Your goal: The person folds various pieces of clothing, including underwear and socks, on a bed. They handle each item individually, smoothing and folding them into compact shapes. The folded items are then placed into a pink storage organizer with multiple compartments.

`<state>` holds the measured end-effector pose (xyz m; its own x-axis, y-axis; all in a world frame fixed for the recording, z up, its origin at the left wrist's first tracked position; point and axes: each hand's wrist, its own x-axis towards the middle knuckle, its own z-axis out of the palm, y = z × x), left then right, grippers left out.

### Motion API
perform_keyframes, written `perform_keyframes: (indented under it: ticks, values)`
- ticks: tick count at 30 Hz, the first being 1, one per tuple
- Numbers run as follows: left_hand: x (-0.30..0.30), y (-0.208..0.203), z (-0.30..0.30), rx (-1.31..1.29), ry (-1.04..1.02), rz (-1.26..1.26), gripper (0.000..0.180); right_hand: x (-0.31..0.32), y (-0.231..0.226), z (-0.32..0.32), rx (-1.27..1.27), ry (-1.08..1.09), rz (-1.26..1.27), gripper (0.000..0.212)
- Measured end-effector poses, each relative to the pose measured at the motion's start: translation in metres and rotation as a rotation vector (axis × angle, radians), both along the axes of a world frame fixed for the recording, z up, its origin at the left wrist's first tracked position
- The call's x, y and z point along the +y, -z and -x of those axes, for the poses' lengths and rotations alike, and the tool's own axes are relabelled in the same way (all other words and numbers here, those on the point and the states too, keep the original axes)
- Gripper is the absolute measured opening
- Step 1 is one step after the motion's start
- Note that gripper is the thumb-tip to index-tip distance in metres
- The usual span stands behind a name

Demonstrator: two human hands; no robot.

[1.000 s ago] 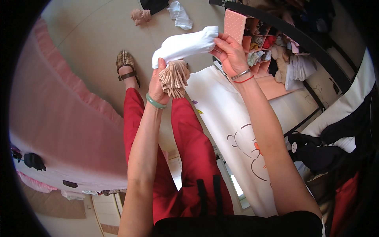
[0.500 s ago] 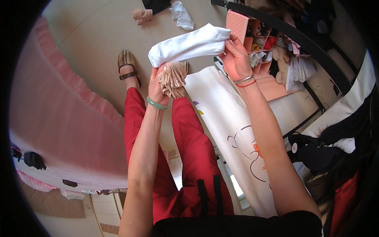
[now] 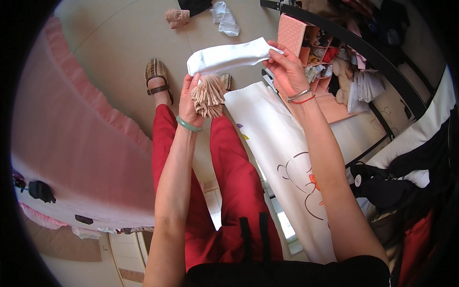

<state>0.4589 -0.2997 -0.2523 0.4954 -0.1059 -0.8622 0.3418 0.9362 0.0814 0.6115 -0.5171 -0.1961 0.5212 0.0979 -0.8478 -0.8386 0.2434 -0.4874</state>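
Observation:
A white sock (image 3: 228, 57) is stretched sideways between my two hands, above the floor. My left hand (image 3: 189, 101) grips it by the left end with the fingertips, and also holds a bunched beige sock (image 3: 208, 95) with ruffled folds against the palm and fingers. My right hand (image 3: 287, 67) pinches the sock's other end between thumb and fingers. On the floor ahead lie another white sock (image 3: 224, 19), a crumpled beige sock (image 3: 177, 18) and a black cloth (image 3: 195, 5).
To the right, a pink divided organizer box (image 3: 292, 34) holds several rolled socks beside a black curved rail (image 3: 354, 42). A white printed cloth (image 3: 272, 129) hangs below. At left is a pink-covered bed (image 3: 81, 134). Dark clothes (image 3: 397, 191) lie at right.
My right hand has shifted slightly left and down along the white sock, and its end now looks folded at the fingertips. The sock's span between my hands is shorter.

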Motion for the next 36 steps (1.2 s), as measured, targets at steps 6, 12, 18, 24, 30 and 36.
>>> perform_keyframes:
  ticks: [6,12,18,24,30,36]
  values:
    - [0.006,0.002,-0.003,-0.069,-0.009,-0.027,0.022,-0.004,0.017,0.007,0.002,0.007,0.163,0.023]
    - [0.013,0.009,-0.017,0.014,-0.012,-0.070,0.025,-0.007,0.046,0.015,-0.042,-0.119,0.330,0.024]
    - [0.021,0.037,-0.037,0.064,0.009,-0.203,0.034,0.011,0.068,0.005,-0.019,-0.040,0.124,0.037]
    - [0.032,0.057,-0.055,0.077,0.031,-0.302,0.042,0.022,0.093,0.005,0.003,0.087,-0.046,0.046]
    - [0.033,0.064,-0.070,0.104,0.001,-0.414,0.046,0.030,0.136,0.013,0.071,0.181,-0.012,0.048]
    - [0.022,0.057,-0.061,0.083,0.120,-0.271,0.050,0.029,0.153,0.032,0.147,-0.164,0.372,0.052]
